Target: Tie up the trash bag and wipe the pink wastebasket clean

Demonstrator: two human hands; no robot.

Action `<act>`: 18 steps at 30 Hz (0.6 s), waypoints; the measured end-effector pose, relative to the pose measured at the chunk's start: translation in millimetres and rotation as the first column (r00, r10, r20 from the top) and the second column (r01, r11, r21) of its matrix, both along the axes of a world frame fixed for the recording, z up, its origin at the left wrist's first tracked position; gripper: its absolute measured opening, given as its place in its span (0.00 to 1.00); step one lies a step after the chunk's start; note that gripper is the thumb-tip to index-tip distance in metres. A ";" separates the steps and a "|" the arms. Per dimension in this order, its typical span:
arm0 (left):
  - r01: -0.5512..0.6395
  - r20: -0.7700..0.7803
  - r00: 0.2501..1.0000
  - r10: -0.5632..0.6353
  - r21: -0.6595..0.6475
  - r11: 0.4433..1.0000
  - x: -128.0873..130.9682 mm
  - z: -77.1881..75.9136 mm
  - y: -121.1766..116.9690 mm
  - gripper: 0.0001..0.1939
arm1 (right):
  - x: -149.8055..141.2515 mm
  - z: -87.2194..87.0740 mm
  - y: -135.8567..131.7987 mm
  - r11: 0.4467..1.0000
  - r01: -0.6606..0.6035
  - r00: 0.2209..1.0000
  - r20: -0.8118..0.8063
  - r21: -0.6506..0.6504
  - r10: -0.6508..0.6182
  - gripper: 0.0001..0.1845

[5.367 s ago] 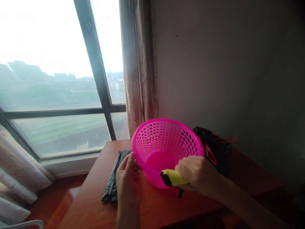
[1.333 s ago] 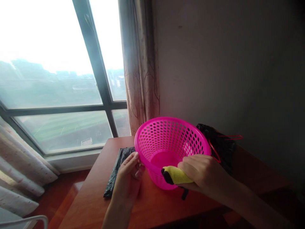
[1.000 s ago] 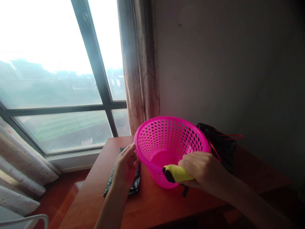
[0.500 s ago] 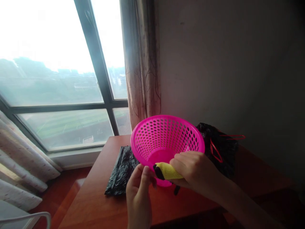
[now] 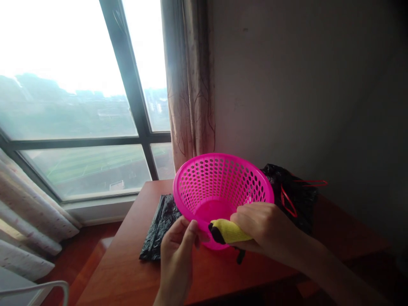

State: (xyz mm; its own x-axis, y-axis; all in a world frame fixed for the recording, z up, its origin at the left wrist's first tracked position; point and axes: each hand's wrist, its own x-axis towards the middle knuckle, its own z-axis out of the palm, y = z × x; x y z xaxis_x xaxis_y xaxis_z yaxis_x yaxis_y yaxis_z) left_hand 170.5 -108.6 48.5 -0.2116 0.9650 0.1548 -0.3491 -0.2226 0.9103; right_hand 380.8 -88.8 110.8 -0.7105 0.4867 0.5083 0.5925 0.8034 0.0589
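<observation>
A bright pink plastic basket (image 5: 219, 182), round and full of holes, stands on the table with its open top tilted toward me. My left hand (image 5: 180, 248) pinches the near-left rim between thumb and fingers. At the near-right rim, my right hand (image 5: 259, 225) is closed around a bunched yellow cloth (image 5: 230, 230) with a black end, pressed over the edge. A small dark piece (image 5: 240, 256) hangs below that hand; what it belongs to cannot be made out.
A reddish-brown table (image 5: 127, 246) carries a flattened black plastic bag (image 5: 156, 229) left of the basket. Behind it on the right lies another black bag (image 5: 301, 199) with red drawstrings. A window (image 5: 76, 106), curtain (image 5: 194, 106) and wall (image 5: 302, 85) stand beyond; a white rail (image 5: 62, 287) is low left.
My left hand has slid a little left along the rim. My right hand and the yellow cloth have shifted slightly right. The basket has barely moved.
</observation>
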 end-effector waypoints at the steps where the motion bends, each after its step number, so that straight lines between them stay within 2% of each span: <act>1: 0.015 0.030 0.999 -0.015 -0.002 1.000 -2.3 2.1 2.3 0.15 | 2.7 1.3 -0.4 1.000 -0.011 1.000 0.002 -0.009 0.011 0.16; 8: 0.125 0.226 0.967 -0.120 -0.011 0.992 -30.6 19.7 36.7 0.17 | 18.0 10.5 -2.5 0.994 -0.034 0.999 0.014 -0.101 0.035 0.16; 11: 0.141 0.269 0.955 -0.128 -0.031 0.989 -33.1 22.8 50.1 0.19 | 18.4 9.6 -1.3 0.996 -0.020 1.000 0.001 -0.085 0.020 0.17; 14: 0.089 0.291 0.953 -0.082 -0.010 0.996 -26.9 19.0 53.4 0.19 | 14.9 5.3 0.2 0.999 -0.008 1.000 -0.022 -0.042 0.007 0.18; 18: 0.020 0.267 0.963 -0.024 0.017 1.000 -14.9 6.2 41.0 0.17 | 6.8 0.2 1.2 0.999 0.039 0.998 -0.045 0.000 -0.039 0.18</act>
